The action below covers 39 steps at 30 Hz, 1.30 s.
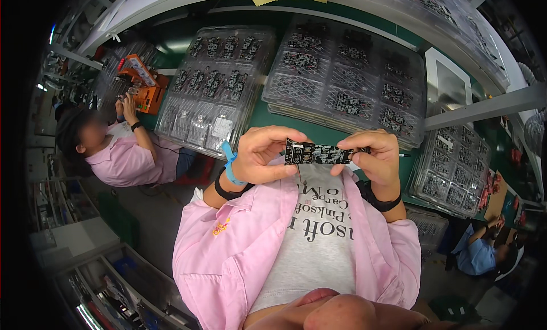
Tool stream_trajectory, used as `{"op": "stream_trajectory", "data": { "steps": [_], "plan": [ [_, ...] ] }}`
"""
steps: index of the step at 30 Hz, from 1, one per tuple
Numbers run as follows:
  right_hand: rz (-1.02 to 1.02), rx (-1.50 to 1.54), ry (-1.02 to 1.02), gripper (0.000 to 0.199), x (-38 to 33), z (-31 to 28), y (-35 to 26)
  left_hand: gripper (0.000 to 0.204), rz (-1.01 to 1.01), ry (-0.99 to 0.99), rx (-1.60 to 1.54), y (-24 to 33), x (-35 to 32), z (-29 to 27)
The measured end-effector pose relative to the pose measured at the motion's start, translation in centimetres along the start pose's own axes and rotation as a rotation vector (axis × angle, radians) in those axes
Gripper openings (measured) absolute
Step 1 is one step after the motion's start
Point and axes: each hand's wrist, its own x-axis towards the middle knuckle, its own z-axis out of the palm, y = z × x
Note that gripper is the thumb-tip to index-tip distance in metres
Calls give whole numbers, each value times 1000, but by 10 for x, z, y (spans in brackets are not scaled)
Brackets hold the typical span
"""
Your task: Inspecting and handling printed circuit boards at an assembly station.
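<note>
Several clear plastic blister trays (216,82) fill the upper middle of the frame on a green work surface (259,116); their moulded pockets hold small dark circuit boards, and some pockets in the lower part of the left tray look empty. A second stack of the same clear trays (347,79) lies to the right of it, and a third one (453,167) sits at the right edge, also with dark boards in the pockets. At the centre of the frame, a narrow black rectangular circuit board (319,154) is held in the air above the person's chest; its long axis runs left to right in the picture, almost level, and the face with components is turned up to the camera. The left hand (259,156) pinches the left end of the board between thumb and curled fingers, with a blue strap and a black band at the wrist. The right hand (376,156) pinches the right end in the same way, fingers bent over the top edge, thumb below. Both forearms come from the pink sleeves and bend upward.
</note>
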Motion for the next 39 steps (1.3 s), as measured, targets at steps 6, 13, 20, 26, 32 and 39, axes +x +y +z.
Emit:
{"op": "stream_trajectory", "data": {
  "steps": [6,13,20,26,32,39],
  "plan": [
    [-4,-59,-29,30,-1,-3,-2,45,16,3,-23,-3,-1,0],
    [-1,-37,-1,28,-1,0,-3,45,12,-35,-54,-4,-3,-2],
    [26,16,-32,26,-2,-3,-3,46,32,-38,-60,-8,-4,-2],
    [63,154,-56,27,-1,1,-9,46,22,-2,-53,-11,-4,-4],
    [78,290,-67,31,-3,0,-4,45,27,0,-81,-9,-5,-2],
    [49,430,-70,32,-6,-4,2,47,-50,186,10,-7,-8,3]
  ]
}}
